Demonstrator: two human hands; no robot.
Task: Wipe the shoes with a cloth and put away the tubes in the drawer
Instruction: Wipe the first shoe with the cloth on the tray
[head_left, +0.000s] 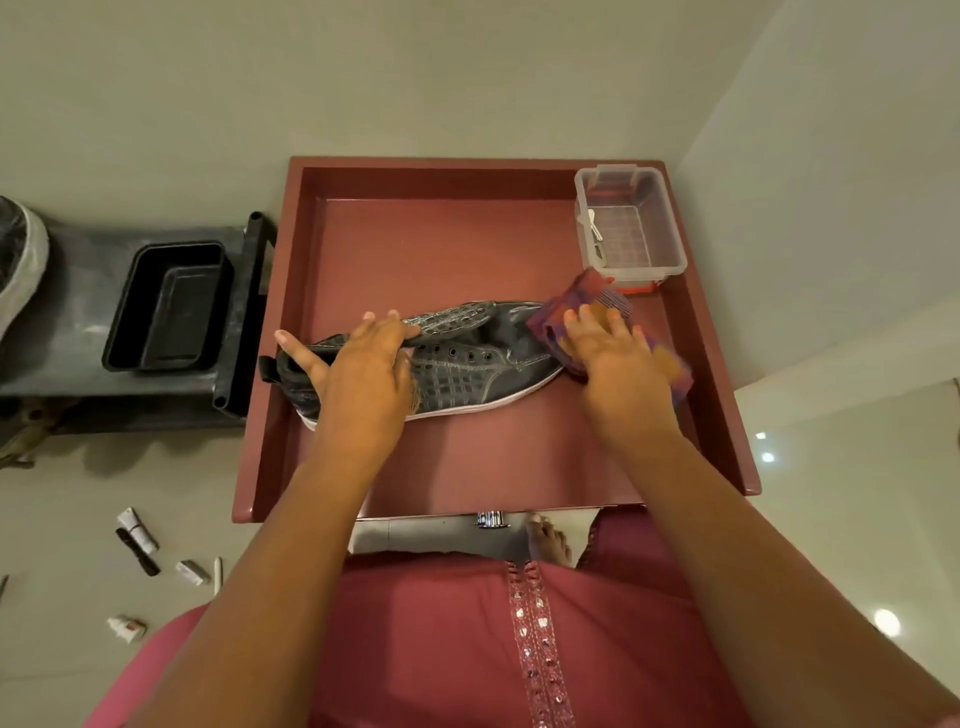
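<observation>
Hands, two: my left hand (363, 364) grips the grey shoe (467, 358) steady on the red table (447, 244); my right hand (613, 348) presses the cloth (582, 296) flat-fingered against its toe. Tubes (137, 530) lie on the floor, awaiting the drawer.

The scene was lit evenly by warm, moderately dim indoor light. Round ceiling-light reflections (886, 621) were seen as glare on the glossy floor (831, 519) at lower right. Soft shadows were cast beneath the forearms onto the tray (467, 249). Wide-angle distortion was evident at the frame edges. Slight motion blur was noted on the cloth (670, 364).
</observation>
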